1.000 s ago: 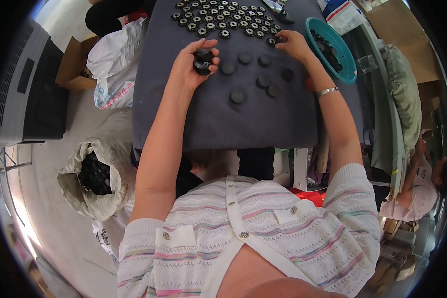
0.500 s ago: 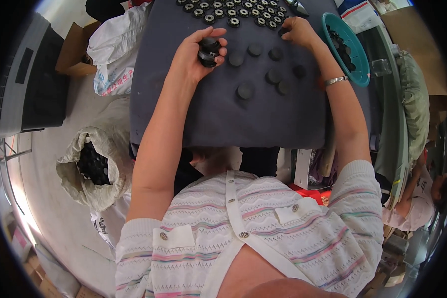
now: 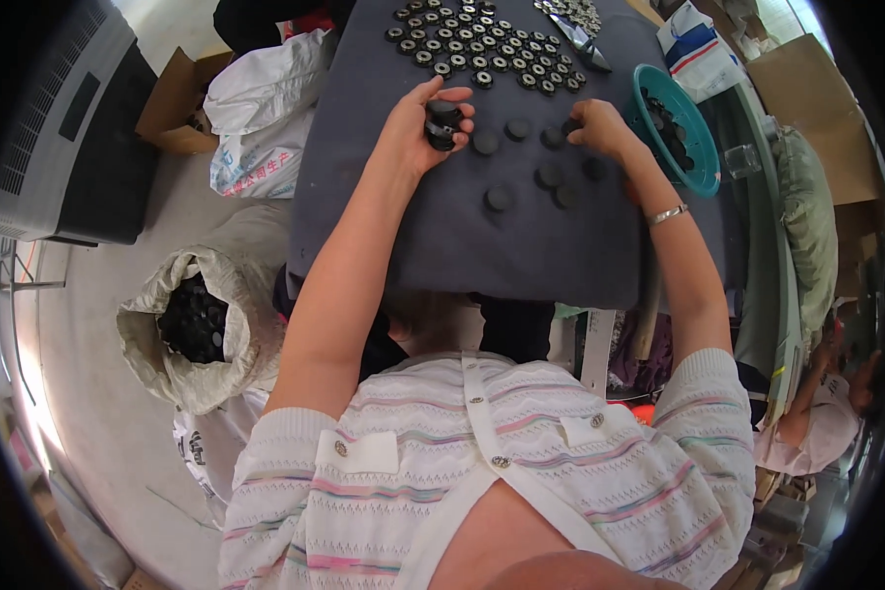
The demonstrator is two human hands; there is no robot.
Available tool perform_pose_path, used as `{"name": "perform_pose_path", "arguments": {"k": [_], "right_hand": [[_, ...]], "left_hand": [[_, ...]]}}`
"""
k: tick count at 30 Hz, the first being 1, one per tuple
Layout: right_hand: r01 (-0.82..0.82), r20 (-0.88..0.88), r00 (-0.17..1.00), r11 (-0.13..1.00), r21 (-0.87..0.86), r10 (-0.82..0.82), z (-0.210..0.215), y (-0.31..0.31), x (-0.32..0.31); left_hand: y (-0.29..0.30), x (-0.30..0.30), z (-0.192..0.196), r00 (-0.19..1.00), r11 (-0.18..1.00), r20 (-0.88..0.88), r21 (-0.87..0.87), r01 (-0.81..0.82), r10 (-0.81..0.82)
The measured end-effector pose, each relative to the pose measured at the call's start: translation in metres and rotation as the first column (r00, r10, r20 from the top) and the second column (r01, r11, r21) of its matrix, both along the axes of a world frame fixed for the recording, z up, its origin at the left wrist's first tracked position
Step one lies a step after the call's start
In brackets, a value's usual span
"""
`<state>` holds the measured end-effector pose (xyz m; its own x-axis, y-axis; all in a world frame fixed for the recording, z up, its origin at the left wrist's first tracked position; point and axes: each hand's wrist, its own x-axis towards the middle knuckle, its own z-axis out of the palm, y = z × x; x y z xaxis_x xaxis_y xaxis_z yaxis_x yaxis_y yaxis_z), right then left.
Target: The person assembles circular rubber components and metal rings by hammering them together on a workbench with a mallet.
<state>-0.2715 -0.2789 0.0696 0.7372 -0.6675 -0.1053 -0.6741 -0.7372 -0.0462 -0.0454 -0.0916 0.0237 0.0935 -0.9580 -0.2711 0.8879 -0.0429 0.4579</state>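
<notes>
My left hand (image 3: 425, 126), raised over the grey-covered table (image 3: 560, 256), is closed round a short stack of black round pieces (image 3: 442, 123). Between my right hand's (image 3: 602, 130) fingertips is a small dark disc, partly hidden, close beside a loose black disc (image 3: 552, 137) on the cloth. Several more plain black discs lie below and between the hands, among them one at the front (image 3: 499, 199). Farther back stand many black ring-shaped pieces with pale metal centres (image 3: 482, 79), in loose rows.
A teal basin (image 3: 711, 182) with black pieces stands at the table's right. A pointed metal tool (image 3: 582, 44) and small metal parts (image 3: 575, 14) lie at the back. On the floor at left are an open sack of black pieces (image 3: 241, 369), white bags (image 3: 265, 113) and a carton (image 3: 162, 108).
The whole view has shifted, so the table sits lower and more to the right. My right hand has come nearer, from beside the ringed rows to the loose discs. My left hand keeps its stack.
</notes>
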Motion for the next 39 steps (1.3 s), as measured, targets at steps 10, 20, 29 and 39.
{"name": "perform_pose_path", "arguments": {"k": [10,20,29,39], "right_hand": [[-0.463,0.283,0.802,0.847,-0.261,0.526,0.023,0.11,0.091],[-0.253,0.293,0.943,0.908,0.334,0.155,0.031,0.127,0.108],[-0.229,0.283,0.913,0.943,-0.24,0.294,0.012,0.126,0.1],[0.348,0.091,0.937,0.927,-0.141,-0.338,0.025,0.01,0.032]], "left_hand": [[-0.007,0.0,-0.005,0.992,0.991,-0.001,-0.041,0.128,-0.128],[0.002,-0.01,0.011,0.974,0.991,0.187,0.06,0.12,-0.129],[-0.003,-0.01,0.007,0.969,0.992,0.218,0.078,0.098,-0.113],[-0.003,-0.005,0.002,0.985,0.993,0.133,0.013,0.113,-0.114]]}}
